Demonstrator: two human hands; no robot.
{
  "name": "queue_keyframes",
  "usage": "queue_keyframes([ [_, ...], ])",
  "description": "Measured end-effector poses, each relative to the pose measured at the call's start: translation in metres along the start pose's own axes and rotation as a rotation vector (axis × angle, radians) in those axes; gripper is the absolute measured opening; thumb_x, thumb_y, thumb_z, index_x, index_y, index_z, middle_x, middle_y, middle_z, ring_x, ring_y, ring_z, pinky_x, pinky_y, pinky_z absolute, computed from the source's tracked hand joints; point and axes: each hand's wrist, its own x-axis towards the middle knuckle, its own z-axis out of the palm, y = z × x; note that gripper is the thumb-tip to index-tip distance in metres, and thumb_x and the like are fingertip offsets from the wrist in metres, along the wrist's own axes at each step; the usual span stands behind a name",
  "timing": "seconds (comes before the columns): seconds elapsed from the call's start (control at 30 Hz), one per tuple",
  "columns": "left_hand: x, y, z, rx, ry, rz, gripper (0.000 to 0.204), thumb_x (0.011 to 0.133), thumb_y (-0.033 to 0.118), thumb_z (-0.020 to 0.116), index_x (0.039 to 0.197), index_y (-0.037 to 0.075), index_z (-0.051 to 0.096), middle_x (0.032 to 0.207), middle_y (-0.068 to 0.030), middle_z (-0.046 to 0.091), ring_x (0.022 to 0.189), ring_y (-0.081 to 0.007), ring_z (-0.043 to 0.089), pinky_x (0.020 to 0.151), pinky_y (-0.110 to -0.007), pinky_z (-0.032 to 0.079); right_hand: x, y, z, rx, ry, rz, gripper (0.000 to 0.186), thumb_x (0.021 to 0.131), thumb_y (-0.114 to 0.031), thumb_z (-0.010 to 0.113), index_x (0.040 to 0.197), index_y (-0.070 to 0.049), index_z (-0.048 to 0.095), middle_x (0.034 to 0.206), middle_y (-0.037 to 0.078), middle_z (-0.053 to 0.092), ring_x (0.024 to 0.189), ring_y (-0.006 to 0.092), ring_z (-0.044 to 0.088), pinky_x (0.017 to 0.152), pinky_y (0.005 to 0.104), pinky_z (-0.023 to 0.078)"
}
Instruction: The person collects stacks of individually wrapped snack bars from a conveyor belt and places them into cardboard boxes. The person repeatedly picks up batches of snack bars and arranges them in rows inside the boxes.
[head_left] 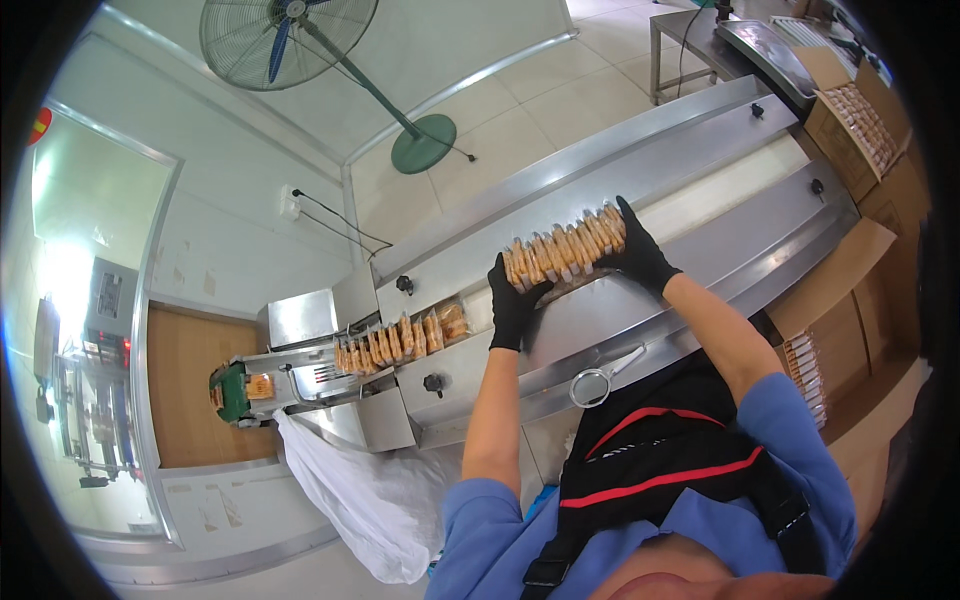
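Between my two black-gloved hands stands a row of small snack packets (565, 247) in clear wrappers, pressed together on edge over the steel conveyor. My left hand (514, 305) closes on the row's left end, and my right hand (643, 252) on its right end. The undersides of the packets and some fingertips are hidden. Further left on the conveyor, another line of packets (385, 345) leans in a row, apart from my hands. A single packet (260, 386) lies at the green-framed end of the belt.
Open cartons (850, 345) stand at my right, and a filled carton (850, 125) sits at the far right. A round strainer-like tool (590, 387) rests at the conveyor's near edge. A white sack (345, 490) hangs at lower left. Beyond the conveyor stands a fan (424, 145).
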Motion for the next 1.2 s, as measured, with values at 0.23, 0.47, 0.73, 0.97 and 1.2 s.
queue_keyframes([
  [0.23, 0.031, 0.064, -0.035, 0.1, -0.151, -0.066, 0.086, 0.074, 0.041, 0.088, 0.134, -0.004, 0.046, 0.116, -0.0242, 0.068, 0.106, -0.035, 0.068, 0.089, -0.043, 0.053, 0.006, -0.04, -0.055, -0.163, 0.021, 0.124, 0.132, 0.066, -0.06, 0.087, 0.158, -0.004, 0.01, 0.113, 0.028, 0.067, 0.104, 0.0437, 0.067, 0.093, 0.0474, 0.053],
  [0.47, -0.01, 0.051, -0.033, 0.438, -0.454, -0.213, 0.075, 0.087, 0.063, 0.067, 0.108, -0.006, 0.05, 0.086, -0.033, 0.068, 0.088, -0.0454, 0.07, 0.075, -0.048, 0.055, -0.037, -0.069, -0.082, -0.429, -0.289, 0.343, 0.135, 0.07, -0.076, 0.073, 0.157, 0.004, 0.007, 0.1, 0.033, 0.069, 0.094, 0.0442, 0.07, 0.084, 0.0476, 0.056],
  [0.73, -0.042, 0.051, -0.005, 0.371, -0.479, -0.344, 0.088, 0.083, 0.075, 0.061, 0.107, -0.009, 0.05, 0.096, -0.0366, 0.067, 0.095, -0.0484, 0.068, 0.08, -0.051, 0.054, -0.061, -0.077, -0.066, -0.587, -0.304, 0.306, 0.133, 0.073, -0.081, 0.065, 0.158, 0.001, 0.005, 0.095, 0.029, 0.067, 0.084, 0.0438, 0.069, 0.079, 0.0501, 0.056],
  [0.97, -0.09, 0.105, 0.01, 0.322, -0.427, -0.284, 0.079, 0.084, 0.059, 0.072, 0.119, -0.009, 0.051, 0.106, -0.0318, 0.064, 0.099, -0.0473, 0.065, 0.084, -0.049, 0.053, -0.101, -0.082, -0.1, -0.438, -0.195, 0.296, 0.131, 0.071, -0.062, 0.081, 0.16, -0.006, 0.003, 0.108, 0.033, 0.061, 0.098, 0.0454, 0.065, 0.088, 0.0516, 0.053],
  [1.2, -0.156, 0.121, 0.028, 0.105, -0.381, -0.193, 0.088, 0.086, 0.036, 0.077, 0.151, 0.001, 0.03, 0.129, -0.028, 0.049, 0.116, -0.0424, 0.056, 0.096, -0.048, 0.048, -0.156, -0.081, -0.127, -0.128, -0.032, 0.355, 0.12, 0.076, -0.034, 0.087, 0.16, -0.004, 0.006, 0.154, 0.029, 0.035, 0.142, 0.0392, 0.038, 0.115, 0.044, 0.035],
])
